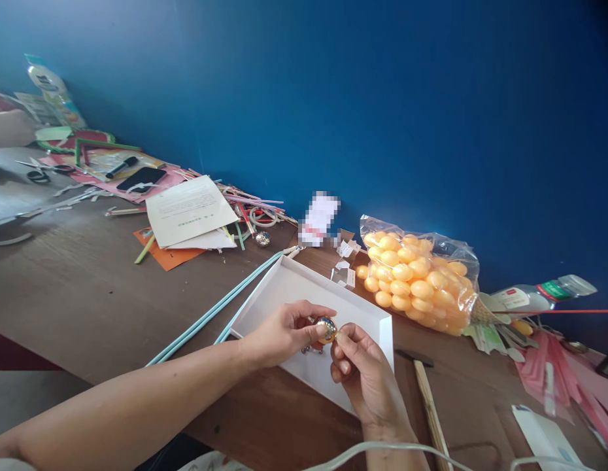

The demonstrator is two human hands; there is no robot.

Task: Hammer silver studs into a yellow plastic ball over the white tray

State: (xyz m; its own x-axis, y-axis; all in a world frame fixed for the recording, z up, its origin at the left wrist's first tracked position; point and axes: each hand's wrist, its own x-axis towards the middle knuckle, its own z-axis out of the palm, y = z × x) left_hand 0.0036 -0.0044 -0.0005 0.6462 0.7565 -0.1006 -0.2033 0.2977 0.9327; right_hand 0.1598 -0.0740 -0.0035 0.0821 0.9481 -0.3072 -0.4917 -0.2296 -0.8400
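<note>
Both my hands meet over a shallow white tray (284, 288) on the brown table. My left hand (284, 333) pinches a small shiny round metal ball (327, 329) between thumb and fingers. My right hand (363, 373) is curled closed against the same ball from the right, its fingertips touching it. A few tiny dark metal bits (308, 350) lie in the tray just under my left hand.
A clear bag of orange balls (416, 281) lies right of the tray. Light blue straws (220, 307) run left of it. Papers (189, 212), scissors (39, 171), a phone (140, 178) and scraps crowd the far left. A wooden stick (431, 412) and pink paper (563, 373) lie right.
</note>
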